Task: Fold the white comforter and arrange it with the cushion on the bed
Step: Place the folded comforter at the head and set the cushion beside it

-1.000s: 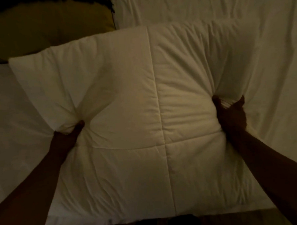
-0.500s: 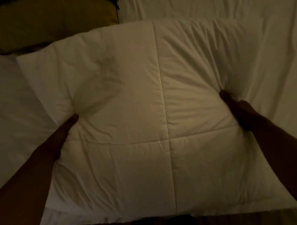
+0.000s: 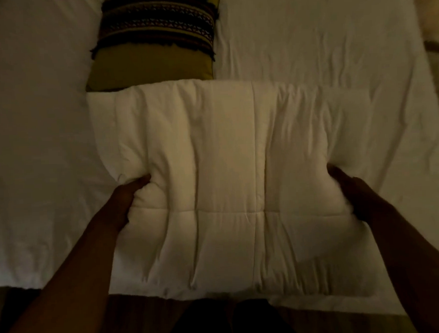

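The white comforter (image 3: 229,181) lies folded into a thick quilted square on the bed, near its front edge. My left hand (image 3: 125,199) presses into its left side and my right hand (image 3: 353,193) into its right side, fingers dug into the padding. Just beyond the comforter's far left corner lies the cushion (image 3: 155,43), olive with a dark patterned band across it. The cushion's near edge touches the comforter or is slightly hidden behind it.
The bed sheet (image 3: 308,36) is white and wrinkled, spreading left, right and beyond the comforter. The bed's front edge runs along the bottom, with dark floor (image 3: 149,320) below it. The room is dim.
The comforter now sits squarer to me, with the cushion in fuller view behind it. Both hands stay at its sides, now squeezing inward.
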The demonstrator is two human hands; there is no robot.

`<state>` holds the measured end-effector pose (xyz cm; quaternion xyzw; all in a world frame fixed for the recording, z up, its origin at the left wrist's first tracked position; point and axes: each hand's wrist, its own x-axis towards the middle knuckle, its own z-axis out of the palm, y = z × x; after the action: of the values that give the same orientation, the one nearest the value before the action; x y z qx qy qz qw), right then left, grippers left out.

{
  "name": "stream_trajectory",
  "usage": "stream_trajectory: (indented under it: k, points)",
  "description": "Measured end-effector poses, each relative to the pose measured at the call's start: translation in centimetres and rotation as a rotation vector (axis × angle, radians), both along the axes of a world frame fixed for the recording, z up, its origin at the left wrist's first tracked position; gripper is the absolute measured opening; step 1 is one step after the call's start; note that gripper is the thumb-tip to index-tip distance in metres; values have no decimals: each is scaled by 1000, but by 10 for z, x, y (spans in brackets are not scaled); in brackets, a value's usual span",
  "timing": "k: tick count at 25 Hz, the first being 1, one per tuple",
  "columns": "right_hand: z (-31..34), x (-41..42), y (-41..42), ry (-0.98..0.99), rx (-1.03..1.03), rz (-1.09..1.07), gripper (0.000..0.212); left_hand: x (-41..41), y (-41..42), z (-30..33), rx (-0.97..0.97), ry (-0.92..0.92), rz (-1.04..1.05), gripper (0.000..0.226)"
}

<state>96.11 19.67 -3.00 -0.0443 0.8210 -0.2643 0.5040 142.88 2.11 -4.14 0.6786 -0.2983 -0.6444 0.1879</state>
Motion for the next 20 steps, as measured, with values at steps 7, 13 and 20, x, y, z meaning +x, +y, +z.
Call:
stream_trajectory:
  k: [7,13,20]
  points:
    - [68,68,26,30,-50,100,110,63,88,78,-86,-102,193,78]
    - [114,173,20,70,-161,200,96,164,145,108,-60,-104,335,81]
    - [158,358,8,62,-291,334,98,328,211,139,-85,-22,582,95]
